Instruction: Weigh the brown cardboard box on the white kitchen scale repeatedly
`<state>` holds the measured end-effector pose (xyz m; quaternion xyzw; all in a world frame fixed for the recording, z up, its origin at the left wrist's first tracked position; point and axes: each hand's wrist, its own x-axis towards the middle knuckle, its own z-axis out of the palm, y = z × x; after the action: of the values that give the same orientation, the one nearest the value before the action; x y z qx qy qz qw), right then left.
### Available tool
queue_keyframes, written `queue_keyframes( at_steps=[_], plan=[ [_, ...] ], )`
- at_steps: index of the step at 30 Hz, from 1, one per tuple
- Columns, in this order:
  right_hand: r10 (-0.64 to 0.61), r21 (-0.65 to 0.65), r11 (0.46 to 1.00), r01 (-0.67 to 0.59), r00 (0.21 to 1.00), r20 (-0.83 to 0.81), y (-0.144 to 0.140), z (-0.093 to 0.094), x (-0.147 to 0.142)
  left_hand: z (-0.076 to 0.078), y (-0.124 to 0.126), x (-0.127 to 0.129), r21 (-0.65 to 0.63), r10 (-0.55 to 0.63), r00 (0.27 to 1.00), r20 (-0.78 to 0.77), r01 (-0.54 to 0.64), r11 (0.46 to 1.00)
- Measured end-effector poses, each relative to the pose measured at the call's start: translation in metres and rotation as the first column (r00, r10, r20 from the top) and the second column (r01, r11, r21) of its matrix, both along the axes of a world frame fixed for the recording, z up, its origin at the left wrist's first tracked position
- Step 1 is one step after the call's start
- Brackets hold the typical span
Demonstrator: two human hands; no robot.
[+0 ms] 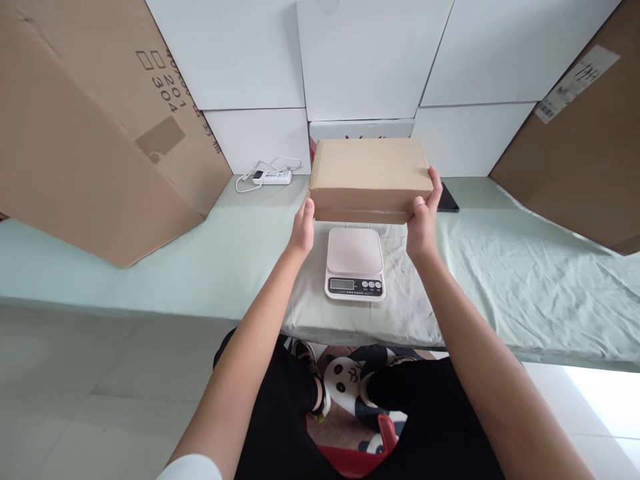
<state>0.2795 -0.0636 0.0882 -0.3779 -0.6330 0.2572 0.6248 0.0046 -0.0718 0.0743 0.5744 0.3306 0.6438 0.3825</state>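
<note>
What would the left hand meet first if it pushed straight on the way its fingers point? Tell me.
The left hand already rests on the cardboard box, so the box's left end; beyond that likely the white wall panels, depth unclear.

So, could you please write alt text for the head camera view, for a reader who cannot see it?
Two bare hands, left hand and right hand, hold a closed cardboard box by its ends above a small white kitchen scale. The scale sits on a pale green cloth covering a table, with large cardboard sheets leaning at both sides.
</note>
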Motion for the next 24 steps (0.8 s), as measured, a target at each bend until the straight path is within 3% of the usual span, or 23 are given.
queue_keyframes(
  at_steps=[4,7,10,16,24],
  plan=[
    [-0.064,-0.004,0.998,0.064,0.997,-0.042,0.033,-0.025,-0.013,-0.025,0.034,0.006,-0.098,0.052,0.997,0.054,-0.046,0.994],
    [-0.09,-0.036,0.996,0.088,0.993,-0.074,0.042,-0.043,-0.017,-0.042,0.043,0.006,-0.111,0.058,0.997,0.059,-0.052,0.993],
    [-0.07,-0.054,0.996,0.066,0.995,-0.07,0.044,-0.049,-0.016,-0.053,0.047,0.004,-0.15,0.074,0.995,0.066,-0.063,0.987],
    [-0.047,-0.1,0.994,0.04,0.996,-0.072,0.047,-0.055,-0.011,-0.062,0.056,-0.001,-0.29,0.079,0.994,0.073,-0.054,0.955],
    [-0.065,-0.178,0.983,0.045,0.992,-0.111,0.064,-0.074,-0.006,-0.066,0.06,-0.001,-0.303,0.101,0.993,0.06,-0.079,0.95]
  ],
)
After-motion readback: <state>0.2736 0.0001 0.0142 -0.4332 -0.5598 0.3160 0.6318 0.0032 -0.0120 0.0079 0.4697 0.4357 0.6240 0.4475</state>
